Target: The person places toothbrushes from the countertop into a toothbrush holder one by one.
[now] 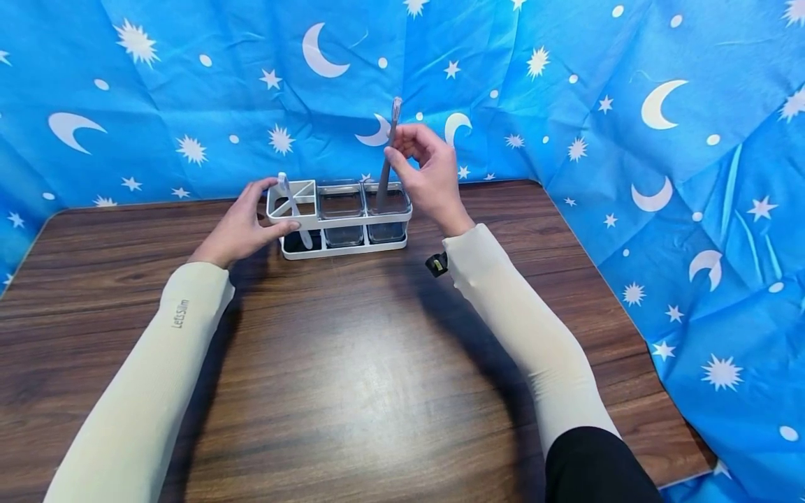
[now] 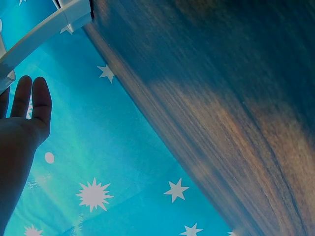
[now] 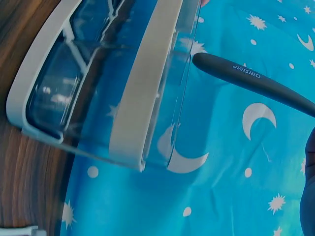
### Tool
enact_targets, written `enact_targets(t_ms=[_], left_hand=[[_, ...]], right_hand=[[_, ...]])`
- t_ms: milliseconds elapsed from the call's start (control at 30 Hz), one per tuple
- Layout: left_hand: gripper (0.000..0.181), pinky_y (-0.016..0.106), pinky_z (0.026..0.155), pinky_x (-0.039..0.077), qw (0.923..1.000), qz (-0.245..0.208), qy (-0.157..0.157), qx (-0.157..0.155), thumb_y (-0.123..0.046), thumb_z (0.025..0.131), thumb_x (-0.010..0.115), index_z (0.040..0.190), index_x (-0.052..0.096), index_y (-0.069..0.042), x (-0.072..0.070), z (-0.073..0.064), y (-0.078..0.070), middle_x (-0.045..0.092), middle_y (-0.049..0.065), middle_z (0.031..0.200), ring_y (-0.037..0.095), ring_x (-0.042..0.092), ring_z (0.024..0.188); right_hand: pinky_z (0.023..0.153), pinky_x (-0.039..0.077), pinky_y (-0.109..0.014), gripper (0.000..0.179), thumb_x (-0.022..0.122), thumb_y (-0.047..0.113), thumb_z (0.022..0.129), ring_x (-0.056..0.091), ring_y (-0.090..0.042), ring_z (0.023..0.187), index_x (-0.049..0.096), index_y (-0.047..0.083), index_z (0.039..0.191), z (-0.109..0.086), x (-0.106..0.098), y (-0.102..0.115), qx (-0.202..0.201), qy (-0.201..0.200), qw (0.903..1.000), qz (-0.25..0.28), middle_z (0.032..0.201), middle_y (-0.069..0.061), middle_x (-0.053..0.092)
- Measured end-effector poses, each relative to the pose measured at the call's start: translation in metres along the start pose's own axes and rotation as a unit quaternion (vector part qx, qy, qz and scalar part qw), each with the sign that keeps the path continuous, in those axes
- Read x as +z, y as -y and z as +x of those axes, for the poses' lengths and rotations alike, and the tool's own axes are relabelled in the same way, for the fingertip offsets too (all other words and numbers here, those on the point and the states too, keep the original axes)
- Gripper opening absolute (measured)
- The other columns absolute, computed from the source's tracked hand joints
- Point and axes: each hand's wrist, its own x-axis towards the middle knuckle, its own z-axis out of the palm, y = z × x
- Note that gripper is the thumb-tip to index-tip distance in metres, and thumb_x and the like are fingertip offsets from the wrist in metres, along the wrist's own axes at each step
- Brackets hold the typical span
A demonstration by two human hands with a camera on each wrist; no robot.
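At the back of the table stands a white toothbrush holder (image 1: 346,252) with clear cups in its middle and right slots. My left hand (image 1: 242,223) grips its left end, thumb along the front rail and fingers behind. A white toothbrush (image 1: 293,207) leans upright in the left, divided section. My right hand (image 1: 434,175) pinches a dark grey toothbrush (image 1: 385,171), bristles up, above the right cup (image 1: 397,202). In the right wrist view, the dark toothbrush's rounded handle end (image 3: 206,61) is right at the clear cup's rim.
The dark wood-grain table (image 1: 352,363) extends in front of the holder. A blue cloth (image 1: 478,63) with white moons and stars hangs along the table's back and right edges. A small black device (image 1: 437,265) shows at my right wrist, below the pale sleeve.
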Motion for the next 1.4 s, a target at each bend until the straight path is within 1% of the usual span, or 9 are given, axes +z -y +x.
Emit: enact_targets(t_ms=[67, 167, 300, 500, 767, 933, 1067, 1200, 1400], left_hand=[[0.095, 0.061, 0.099, 0.027, 1.0, -0.001, 0.001, 0.0, -0.054, 0.081, 0.068, 0.152, 0.015, -0.019, 0.0, -0.001, 0.0, 0.019, 0.012, 0.152, 0.039, 0.031, 0.126], [0.095, 0.061, 0.1, 0.026, 1.0, -0.001, 0.0, -0.001, -0.054, 0.081, 0.068, 0.152, 0.015, -0.019, 0.0, -0.001, 0.001, 0.018, 0.012, 0.152, 0.038, 0.03, 0.127], [0.095, 0.061, 0.1, 0.026, 1.0, -0.002, 0.001, -0.002, -0.055, 0.08, 0.067, 0.152, 0.014, -0.021, 0.001, 0.001, 0.002, 0.017, 0.01, 0.153, 0.038, 0.03, 0.128], [0.095, 0.06, 0.098, 0.029, 1.0, -0.006, 0.002, -0.002, -0.055, 0.08, 0.067, 0.152, 0.015, -0.021, 0.001, 0.001, 0.002, 0.018, 0.01, 0.152, 0.038, 0.034, 0.122], [0.097, 0.061, 0.097, 0.03, 0.9999, -0.008, 0.003, -0.009, -0.057, 0.08, 0.067, 0.152, 0.013, -0.02, 0.001, 0.002, 0.002, 0.017, 0.011, 0.152, 0.04, 0.033, 0.124], [0.097, 0.06, 0.097, 0.031, 0.9999, -0.008, 0.001, -0.008, -0.057, 0.08, 0.066, 0.152, 0.013, -0.019, 0.001, 0.002, 0.001, 0.017, 0.012, 0.152, 0.039, 0.032, 0.125], [0.098, 0.059, 0.096, 0.033, 0.9999, -0.008, 0.002, -0.013, -0.059, 0.079, 0.066, 0.152, 0.013, -0.02, 0.001, 0.002, 0.001, 0.017, 0.011, 0.152, 0.039, 0.035, 0.122], [0.099, 0.059, 0.096, 0.034, 0.9998, -0.012, 0.002, -0.015, -0.059, 0.078, 0.066, 0.152, 0.013, -0.02, 0.001, 0.002, 0.0, 0.018, 0.011, 0.152, 0.038, 0.037, 0.118], [0.099, 0.059, 0.096, 0.034, 0.9998, -0.011, 0.004, -0.015, -0.059, 0.079, 0.066, 0.152, 0.012, -0.02, 0.001, 0.002, -0.001, 0.017, 0.012, 0.152, 0.039, 0.037, 0.118]], right_hand=[[0.082, 0.049, -0.037, 0.016, 0.06, -0.008, 0.088, 0.058, -0.025, 0.079, 0.057, -0.016, 0.102, -0.001, 0.004, 0.001, -0.006, 0.002, 0.9999, 0.008, 0.093, -0.022, 0.059], [0.083, 0.049, -0.036, 0.015, 0.06, -0.008, 0.088, 0.058, -0.023, 0.081, 0.057, -0.015, 0.102, -0.001, 0.009, 0.002, -0.002, 0.003, 0.9998, 0.02, 0.094, -0.022, 0.059], [0.085, 0.049, -0.039, 0.015, 0.06, -0.008, 0.088, 0.06, -0.025, 0.084, 0.058, -0.014, 0.102, 0.0, 0.017, 0.006, -0.007, 0.013, 0.9996, 0.025, 0.096, -0.023, 0.059], [0.085, 0.049, -0.04, 0.015, 0.06, -0.009, 0.087, 0.06, -0.027, 0.084, 0.059, -0.015, 0.102, 0.0, 0.029, 0.008, -0.026, 0.026, 0.999, 0.025, 0.095, -0.023, 0.06], [0.081, 0.051, -0.038, 0.014, 0.061, -0.011, 0.086, 0.061, -0.027, 0.081, 0.059, -0.015, 0.1, 0.0, 0.046, 0.008, -0.053, 0.033, 0.9974, 0.035, 0.093, -0.025, 0.061], [0.083, 0.05, -0.035, 0.013, 0.06, -0.011, 0.086, 0.062, -0.027, 0.083, 0.059, -0.015, 0.099, 0.0, 0.059, 0.011, -0.056, 0.044, 0.9962, 0.05, 0.092, -0.023, 0.061], [0.083, 0.05, -0.033, 0.013, 0.061, -0.011, 0.086, 0.062, -0.028, 0.083, 0.06, -0.014, 0.099, 0.001, 0.068, 0.013, -0.064, 0.048, 0.9955, 0.049, 0.09, -0.022, 0.06], [0.084, 0.05, -0.032, 0.014, 0.061, -0.012, 0.086, 0.061, -0.027, 0.083, 0.06, -0.015, 0.1, 0.001, 0.073, 0.014, -0.064, 0.051, 0.9954, 0.05, 0.09, -0.021, 0.059], [0.084, 0.049, -0.031, 0.014, 0.06, -0.011, 0.086, 0.06, -0.026, 0.083, 0.059, -0.015, 0.101, 0.003, 0.078, 0.015, -0.063, 0.05, 0.9955, 0.049, 0.091, -0.021, 0.058]])
